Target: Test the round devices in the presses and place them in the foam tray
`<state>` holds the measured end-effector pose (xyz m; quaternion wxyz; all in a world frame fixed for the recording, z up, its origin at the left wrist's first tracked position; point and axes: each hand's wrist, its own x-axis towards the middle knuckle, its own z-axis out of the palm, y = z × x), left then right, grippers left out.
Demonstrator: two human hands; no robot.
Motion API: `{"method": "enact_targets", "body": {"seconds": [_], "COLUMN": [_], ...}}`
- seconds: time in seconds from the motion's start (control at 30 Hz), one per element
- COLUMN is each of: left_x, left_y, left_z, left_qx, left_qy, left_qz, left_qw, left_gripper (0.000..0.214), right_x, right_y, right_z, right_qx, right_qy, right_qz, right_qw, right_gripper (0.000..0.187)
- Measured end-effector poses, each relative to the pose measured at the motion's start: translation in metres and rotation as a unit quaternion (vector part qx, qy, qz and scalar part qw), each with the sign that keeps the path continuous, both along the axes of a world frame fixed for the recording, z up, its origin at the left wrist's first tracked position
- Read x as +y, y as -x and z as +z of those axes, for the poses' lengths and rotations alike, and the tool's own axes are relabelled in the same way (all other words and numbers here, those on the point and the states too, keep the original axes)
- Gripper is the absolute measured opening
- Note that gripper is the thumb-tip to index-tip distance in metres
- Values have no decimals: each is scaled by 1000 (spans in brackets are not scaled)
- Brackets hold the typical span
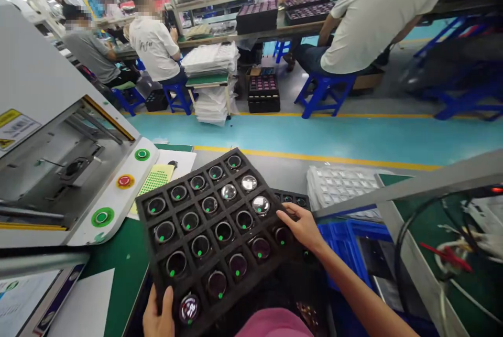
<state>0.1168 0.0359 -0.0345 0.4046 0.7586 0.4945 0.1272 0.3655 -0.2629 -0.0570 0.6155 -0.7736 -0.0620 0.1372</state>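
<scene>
L hand [159, 313], R hand [302, 224]: grip closed on opp. sides, blk tray [219, 256]; round pcs [200, 245] inside.

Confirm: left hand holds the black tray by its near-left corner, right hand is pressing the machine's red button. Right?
Not quite: the right hand is on the right edge of the black tray, not on the red button. The head view shows it. The left hand does hold the near-left corner, as you said.
</scene>
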Motion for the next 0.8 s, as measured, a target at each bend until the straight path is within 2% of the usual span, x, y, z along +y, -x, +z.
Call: {"method": "enact_targets", "body": {"seconds": [0.17, 0.33, 0.43, 0.6, 0.8], "left_x": [-13, -25, -31, -34, -33], "left_y": [-95, -154, -182, -233, -312], "left_z": [-16, -50, -77, -134, -197], "left_qx": [-63, -75, -57, 21, 149], "left_qy": [53, 82, 91, 86, 43], "left_qz": [-140, -274, -345, -447, -549], "left_qw": [987, 955, 933, 890, 821], "left_gripper": [63, 49, 36, 28, 27], "right_x": [-45, -68, -79, -98, -101], "right_y": [-18, -29, -34, -37, -15], "right_z": [-31, -72, -103, -161, -233], "right_qx": [95, 202, 271, 367, 466], "right_qy": [-17, -7, 10, 26, 42], "right_qz": [-74, -117, -131, -161, -210], "right_qw": [993, 972, 954, 916, 858], "right_gripper": [29, 27, 26, 23, 22]}}
